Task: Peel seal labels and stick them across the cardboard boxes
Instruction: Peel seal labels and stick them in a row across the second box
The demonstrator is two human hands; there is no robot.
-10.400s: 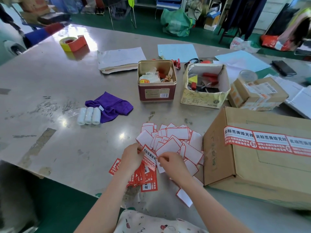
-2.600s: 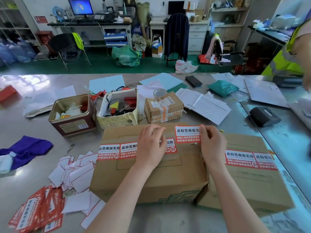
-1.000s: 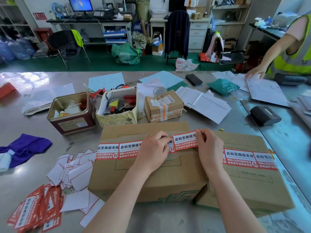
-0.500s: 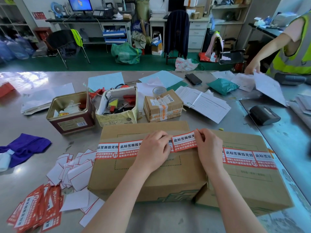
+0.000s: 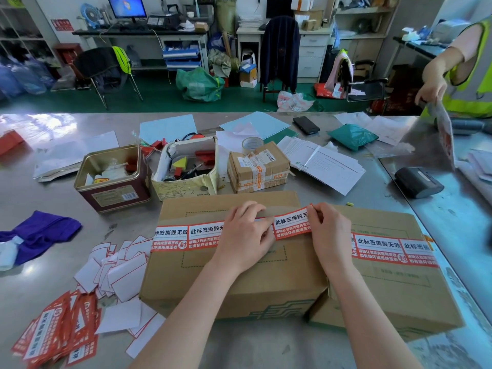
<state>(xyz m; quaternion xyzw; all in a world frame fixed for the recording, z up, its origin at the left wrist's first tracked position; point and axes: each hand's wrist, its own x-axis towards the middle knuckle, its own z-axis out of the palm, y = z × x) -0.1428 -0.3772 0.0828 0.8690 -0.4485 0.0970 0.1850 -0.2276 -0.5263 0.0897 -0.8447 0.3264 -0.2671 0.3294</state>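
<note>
Two cardboard boxes lie side by side in front of me. The nearer left box carries two red-and-white seal labels in a row on its top. A third seal label sits on that box's right part, tilted slightly. My left hand pinches its left end and my right hand pinches its right end. The right box bears a strip of seal labels across its top. A stack of unpeeled labels lies at the lower left, beside a heap of white backing papers.
Behind the boxes stand a red tin, an open white carton of tools and a small taped parcel. A purple cloth lies left. A black device and papers lie right, where another person's hand holds a sheet.
The label came down from held above the box to lying on its top between my hands. Over the last second my hands barely moved. The other person lifted a sheet at right.
</note>
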